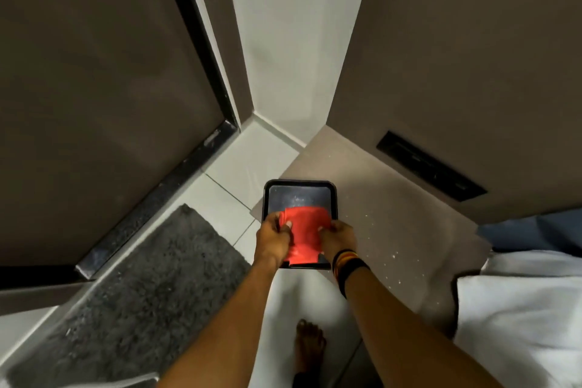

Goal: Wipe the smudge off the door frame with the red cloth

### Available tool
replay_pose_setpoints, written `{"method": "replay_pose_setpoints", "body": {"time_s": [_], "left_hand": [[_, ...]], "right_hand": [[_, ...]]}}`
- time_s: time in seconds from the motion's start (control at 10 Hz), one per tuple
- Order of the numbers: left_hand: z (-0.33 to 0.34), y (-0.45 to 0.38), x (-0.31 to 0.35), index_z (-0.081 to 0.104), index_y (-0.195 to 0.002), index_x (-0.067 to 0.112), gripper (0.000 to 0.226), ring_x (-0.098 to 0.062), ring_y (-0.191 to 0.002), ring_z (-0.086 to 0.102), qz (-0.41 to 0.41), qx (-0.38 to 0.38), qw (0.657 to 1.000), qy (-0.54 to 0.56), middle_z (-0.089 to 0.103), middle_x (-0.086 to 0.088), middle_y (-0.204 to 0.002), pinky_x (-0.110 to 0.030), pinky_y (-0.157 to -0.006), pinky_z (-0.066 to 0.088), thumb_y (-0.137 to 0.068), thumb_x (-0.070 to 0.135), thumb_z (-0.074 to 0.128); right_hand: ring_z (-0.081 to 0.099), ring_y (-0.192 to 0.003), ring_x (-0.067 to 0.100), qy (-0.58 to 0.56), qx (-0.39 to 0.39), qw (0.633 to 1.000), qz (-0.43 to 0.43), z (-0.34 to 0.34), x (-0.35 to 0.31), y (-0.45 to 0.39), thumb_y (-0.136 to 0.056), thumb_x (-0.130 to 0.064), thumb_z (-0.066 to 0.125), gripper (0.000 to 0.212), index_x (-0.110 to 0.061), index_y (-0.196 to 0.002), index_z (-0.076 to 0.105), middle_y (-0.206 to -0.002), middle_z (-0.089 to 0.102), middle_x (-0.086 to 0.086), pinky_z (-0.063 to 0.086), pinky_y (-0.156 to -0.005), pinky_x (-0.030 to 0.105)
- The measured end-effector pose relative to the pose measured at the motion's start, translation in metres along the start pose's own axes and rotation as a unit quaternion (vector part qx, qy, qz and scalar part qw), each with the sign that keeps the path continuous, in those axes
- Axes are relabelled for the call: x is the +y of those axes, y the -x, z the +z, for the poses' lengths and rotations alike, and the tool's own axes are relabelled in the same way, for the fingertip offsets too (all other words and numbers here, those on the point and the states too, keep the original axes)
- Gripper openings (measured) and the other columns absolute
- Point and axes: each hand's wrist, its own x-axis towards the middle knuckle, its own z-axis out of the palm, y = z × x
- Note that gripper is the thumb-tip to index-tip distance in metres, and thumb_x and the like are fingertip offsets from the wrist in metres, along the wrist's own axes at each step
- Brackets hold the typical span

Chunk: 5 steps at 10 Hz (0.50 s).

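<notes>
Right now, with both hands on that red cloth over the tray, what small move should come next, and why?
Probably lift the red cloth clear of the black tray. Both the left hand and the right hand already pinch its edges, it still lies in the tray, and the dark door frame stands up and to the left, untouched. I cannot make out the smudge from here.
</notes>
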Motion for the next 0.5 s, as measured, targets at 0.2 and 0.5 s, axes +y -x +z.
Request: {"method": "replay_pose_setpoints", "body": {"time_s": [0.2,0.5], "left_hand": [[0.012,-0.047,-0.030,0.059,-0.139,0.014,0.034,-0.027,-0.082,0.067,-0.015,-0.047,0.999,0.018,0.070,-0.008,-0.102,-0.047,-0.094,0.060,-0.105,0.011,0.056],[-0.025,-0.011,-0.037,0.012,-0.166,0.017,0.066,-0.022,-0.162,-0.005,0.284,0.017,0.884,-0.372,-0.003,-0.004,-0.174,-0.035,-0.131,0.000,-0.107,0.046,-0.001]], "right_hand": [[0.067,-0.109,0.041,0.022,-0.001,1.000,0.008,0.030,0.006,-0.046,-0.091,-0.007,0.058,0.029,0.003,-0.116,0.069,-0.118,0.071,0.025,0.053,-0.098,0.046],[0.012,-0.156,0.031,0.328,0.037,0.856,-0.398,0.035,0.007,0.020,-0.103,-0.029,0.041,0.069,-0.007,-0.158,0.006,-0.168,0.011,0.016,0.017,-0.126,0.046]]}}
